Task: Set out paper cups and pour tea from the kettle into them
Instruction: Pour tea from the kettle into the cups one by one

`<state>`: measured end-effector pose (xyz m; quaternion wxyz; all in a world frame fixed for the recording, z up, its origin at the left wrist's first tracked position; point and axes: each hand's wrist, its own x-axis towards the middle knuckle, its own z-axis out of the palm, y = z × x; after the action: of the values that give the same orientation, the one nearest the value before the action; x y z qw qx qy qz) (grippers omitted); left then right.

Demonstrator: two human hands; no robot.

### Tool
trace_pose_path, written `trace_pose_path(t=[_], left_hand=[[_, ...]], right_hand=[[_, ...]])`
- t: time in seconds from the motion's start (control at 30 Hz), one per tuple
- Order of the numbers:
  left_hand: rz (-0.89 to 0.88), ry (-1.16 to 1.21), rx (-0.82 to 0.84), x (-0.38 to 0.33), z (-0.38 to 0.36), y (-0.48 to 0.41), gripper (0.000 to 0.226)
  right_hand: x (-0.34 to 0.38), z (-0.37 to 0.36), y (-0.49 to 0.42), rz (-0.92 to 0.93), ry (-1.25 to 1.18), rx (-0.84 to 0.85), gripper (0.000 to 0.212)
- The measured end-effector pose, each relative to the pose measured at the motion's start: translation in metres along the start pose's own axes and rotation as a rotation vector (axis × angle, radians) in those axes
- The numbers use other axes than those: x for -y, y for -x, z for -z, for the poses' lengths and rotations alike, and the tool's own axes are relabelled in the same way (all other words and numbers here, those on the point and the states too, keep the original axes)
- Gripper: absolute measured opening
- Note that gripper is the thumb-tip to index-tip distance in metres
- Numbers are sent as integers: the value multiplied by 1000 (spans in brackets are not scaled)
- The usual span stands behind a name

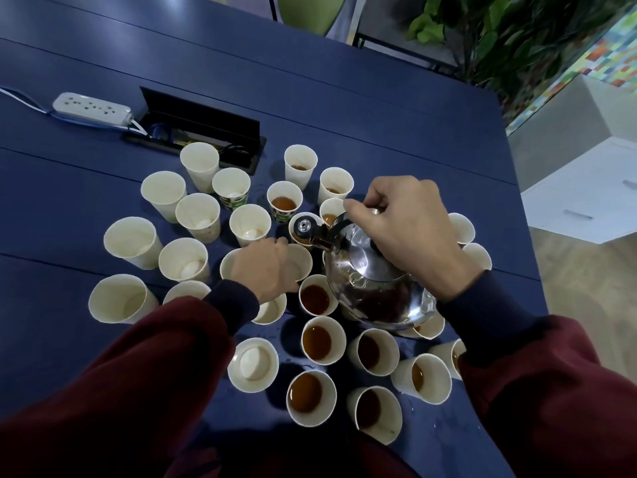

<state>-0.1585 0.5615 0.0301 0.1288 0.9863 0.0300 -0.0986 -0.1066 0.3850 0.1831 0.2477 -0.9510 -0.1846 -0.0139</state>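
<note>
Kettle (365,270), rounded shiny steel, tilts over white paper cups (127,243) on my blue counter (379,115); right grip (410,229) wraps its handle, left grip (265,263) pinches an empty cup (302,265).

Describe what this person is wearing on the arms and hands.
Both arms wear loose maroon sleeves: the left sleeve and the right sleeve. A snug dark navy cuff shows at each wrist, the left cuff and the right cuff. The left hand and right hand are bare: no gloves, rings or watch in view.
</note>
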Motion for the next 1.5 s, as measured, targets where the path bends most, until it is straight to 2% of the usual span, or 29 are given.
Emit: trace_pose_path(t=[0.3, 0.67, 1.13, 1.37, 1.5], left_hand=[[45, 85, -47, 8, 0, 6, 61], [84, 86, -68, 11, -7, 3, 63], [88, 70, -11, 8, 1, 1, 63], [113, 111, -14, 8, 4, 7, 66], [151, 145, -95, 10, 16, 21, 54]], right_hand=[[13, -8, 8, 8, 96, 79, 29], [24, -11, 12, 64, 152, 67, 35], [22, -6, 11, 37, 198, 88, 35], [23, -2, 10, 25, 143, 68, 31], [24, -2, 15, 19, 76, 15, 31]])
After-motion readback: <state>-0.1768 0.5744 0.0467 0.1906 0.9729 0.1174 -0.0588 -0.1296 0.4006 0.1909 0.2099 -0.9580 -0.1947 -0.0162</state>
